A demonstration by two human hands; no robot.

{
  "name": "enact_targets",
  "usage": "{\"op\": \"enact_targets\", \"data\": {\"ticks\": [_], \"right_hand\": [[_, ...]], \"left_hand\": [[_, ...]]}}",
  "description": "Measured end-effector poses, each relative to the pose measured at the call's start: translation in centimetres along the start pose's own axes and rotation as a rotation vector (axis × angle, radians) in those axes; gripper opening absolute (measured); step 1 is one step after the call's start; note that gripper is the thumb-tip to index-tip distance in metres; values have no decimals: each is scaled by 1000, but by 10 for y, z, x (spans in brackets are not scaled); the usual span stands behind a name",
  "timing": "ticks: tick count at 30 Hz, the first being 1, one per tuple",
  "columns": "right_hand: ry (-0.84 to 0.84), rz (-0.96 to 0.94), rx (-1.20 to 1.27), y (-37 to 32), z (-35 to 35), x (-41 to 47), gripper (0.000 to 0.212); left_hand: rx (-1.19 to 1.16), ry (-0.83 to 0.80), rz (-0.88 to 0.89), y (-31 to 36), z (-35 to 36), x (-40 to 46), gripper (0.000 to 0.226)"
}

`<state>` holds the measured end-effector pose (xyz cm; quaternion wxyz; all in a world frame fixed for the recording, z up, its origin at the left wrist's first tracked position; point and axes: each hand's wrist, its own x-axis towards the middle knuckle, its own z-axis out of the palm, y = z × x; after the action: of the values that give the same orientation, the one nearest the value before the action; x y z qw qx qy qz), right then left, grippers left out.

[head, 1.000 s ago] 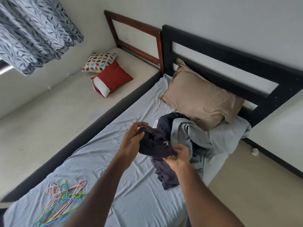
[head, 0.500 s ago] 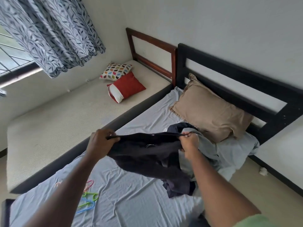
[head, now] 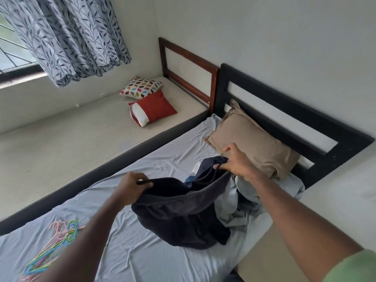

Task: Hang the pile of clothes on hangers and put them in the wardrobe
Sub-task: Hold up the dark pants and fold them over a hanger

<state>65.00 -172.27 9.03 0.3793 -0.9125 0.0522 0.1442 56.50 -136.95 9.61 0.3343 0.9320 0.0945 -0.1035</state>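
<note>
Head view: dark garment (head: 179,208) between hands.

Matt dark cloth garment (head: 183,212); glossy plastic hangers (head: 50,245); smooth, wrinkled sheet (head: 152,261); wooden headboard (head: 189,64).

Head camera looks down over the bed (head: 142,251).

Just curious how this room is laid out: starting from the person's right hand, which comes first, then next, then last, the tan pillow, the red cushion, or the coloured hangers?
From the right hand:
1. Tan pillow, just behind the hand.
2. Red cushion, on the far bed, left.
3. Coloured hangers, near-left on the sheet.
</note>
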Motion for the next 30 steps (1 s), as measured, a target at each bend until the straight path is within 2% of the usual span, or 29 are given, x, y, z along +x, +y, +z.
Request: {"op": "enact_targets", "data": {"ticks": [3,5,6,8,10,14,16,20,22,24,27,30], "right_hand": [[-29,1,116,-21,-10,4,68],[-61,67,260,-32,-16,8,62],[-82,119,239,-35,-17,11,64],[-155,207,23,-35,-15,11,70],[-230,208,-69,-32,-12,10,69],[-376,144,-173,-31,-18,14,39],[-361,91,-282,-32,-19,14,22],[-383,-17,-450,-39,-24,11,14],[-342,-38,-533,-43,-25,8,11],[-220,-44,-573,-44,-23,9,17],[-99,69,-391,-49,-23,15,25],[-26,176,-164,-53,-29,20,26]], "left_hand": [[-38,-149,-6,-6,-6,-2,13],[-46,-207,26,-8,-8,-1,23],[-50,-203,33,-9,-7,1,31],[-32,-191,22,-14,-5,2,38],[30,-201,19,-15,-4,3,37],[53,-104,3,-23,-7,4,33],[109,-60,-29,-26,-11,5,25],[154,-85,-110,-26,-21,9,25],[181,-96,-121,-25,-28,13,30],[172,-124,-136,-23,-35,17,35],[191,-160,-168,-19,-44,22,33],[169,-123,-185,-16,-55,30,28]]}}
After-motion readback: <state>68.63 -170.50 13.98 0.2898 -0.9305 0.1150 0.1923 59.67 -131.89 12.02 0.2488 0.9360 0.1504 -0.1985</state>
